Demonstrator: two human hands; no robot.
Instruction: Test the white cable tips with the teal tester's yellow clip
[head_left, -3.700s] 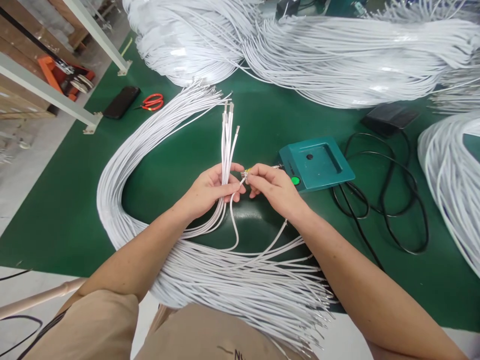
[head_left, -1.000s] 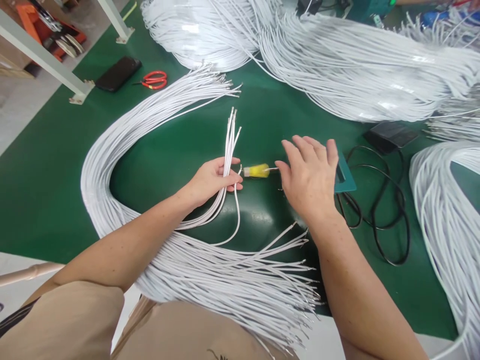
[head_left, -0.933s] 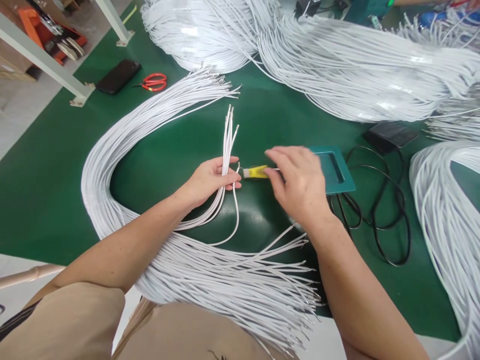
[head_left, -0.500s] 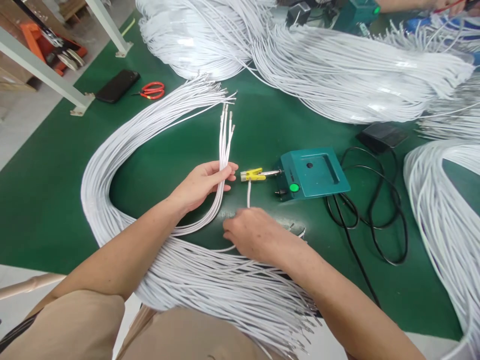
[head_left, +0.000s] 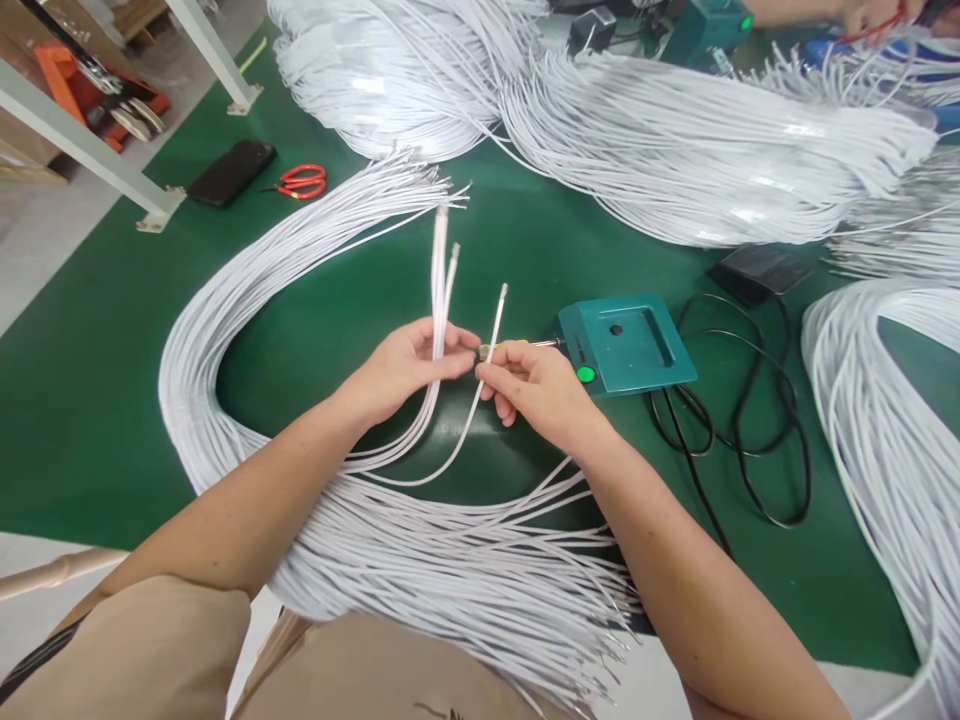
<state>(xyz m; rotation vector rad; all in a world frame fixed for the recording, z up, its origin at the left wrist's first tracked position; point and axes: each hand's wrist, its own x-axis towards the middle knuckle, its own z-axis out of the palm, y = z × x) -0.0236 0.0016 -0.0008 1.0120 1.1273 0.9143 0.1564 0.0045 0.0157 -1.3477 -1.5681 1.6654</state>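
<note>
My left hand [head_left: 405,368] is closed around several white cables [head_left: 439,270], whose metal-tipped ends point up, away from me. Between the thumb and fingers of my right hand [head_left: 541,392] is a single white cable [head_left: 498,320], its tip also upward. Both hands are close together, fingertips nearly meeting. Behind my right hand, a yellow clip on a metal rod is mostly hidden; the rod comes out of a teal box [head_left: 592,325] with a lit green button [head_left: 586,374]. A large bundle of white cables [head_left: 442,560] curves beneath my forearms.
Thick white cable bundles [head_left: 675,140] lie across the back, another bundle [head_left: 862,400] at right. Black cords [head_left: 806,450] loop beside the teal box. A black phone [head_left: 231,172] and red-handled snips [head_left: 302,181] rest near a white post [head_left: 90,140]. Another person's hand [head_left: 874,15] shows at top right.
My right hand has risen from the bundle to beside my left hand and now holds one cable upright. The yellow clip, plainly visible before with a cable end in it, is mostly covered.
</note>
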